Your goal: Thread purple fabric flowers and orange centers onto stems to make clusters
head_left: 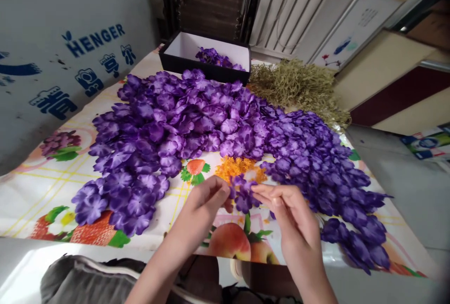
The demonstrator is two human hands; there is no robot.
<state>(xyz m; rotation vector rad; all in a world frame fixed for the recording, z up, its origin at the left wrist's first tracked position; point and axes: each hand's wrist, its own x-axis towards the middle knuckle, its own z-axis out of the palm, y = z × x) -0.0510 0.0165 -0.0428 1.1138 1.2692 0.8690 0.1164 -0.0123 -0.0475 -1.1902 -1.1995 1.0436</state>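
A small purple artificial flower [244, 196] is between my two hands, above the front of the table. My left hand [207, 201] is closed in a pinch at its left side. At its right side, my right hand [293, 219] has thumb and fingers pressed together, fingertips against the petals. My hands partly hide where they grip it. Just behind the flower lies a little heap of orange flower centres [234, 168]. Larger purple petals [168, 116] are heaped to the left and back, and smaller purple petals [309, 149] spread along the right.
Behind the petals stands a black box [207, 72] with a white inside, holding purple flowers. Greenish dried-looking stems [295, 83] lie at the back right. A fruit-patterned tablecloth [45, 191] covers the table. A large grey printed package [70, 13] rises on the left.
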